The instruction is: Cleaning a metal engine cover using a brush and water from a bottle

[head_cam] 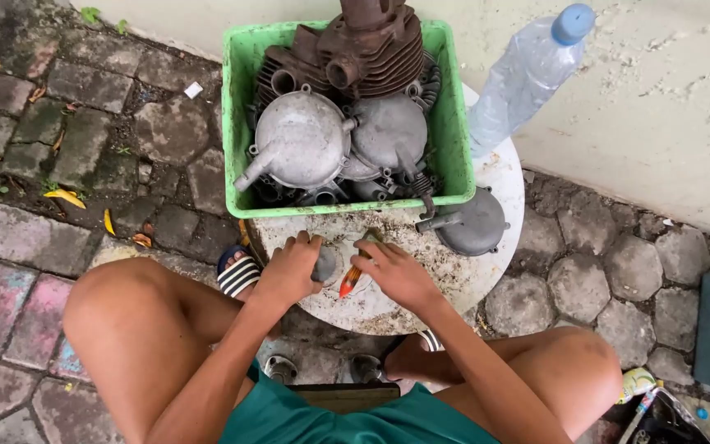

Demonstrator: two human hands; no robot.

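The left hand (289, 270) has its fingers curled closed around a small grey metal part (325, 263) on the round white table (499, 177). The right hand (394, 271) grips an orange-handled tool (350, 279), just beside that part, in front of the green crate (240, 123).

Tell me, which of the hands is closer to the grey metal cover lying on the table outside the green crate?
Right. The right hand is just beside the grey metal cover, holding an orange-handled tool. The left hand sits farther away, across the round table.

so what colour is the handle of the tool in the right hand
Orange, with a darker tip, on the tool in the right hand; head view.
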